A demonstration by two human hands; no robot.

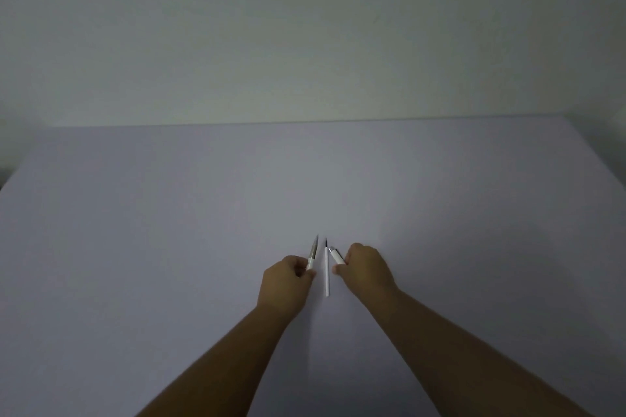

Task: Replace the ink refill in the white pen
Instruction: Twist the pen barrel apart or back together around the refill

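My left hand [287,276] grips the front part of the white pen [313,253], whose silver tapered tip points away from me. My right hand [364,267] holds the other white pen part [336,256], a short white piece with a metal end that sticks out up and to the left of the fist. Between the two hands a thin white ink refill [327,272] with a dark tip lies flat on the table, pointing away from me. Neither hand touches the refill.
The work surface is a wide pale lilac table [169,247] whose far edge meets a plain light wall [305,27]. Both forearms reach in from the bottom of the view.
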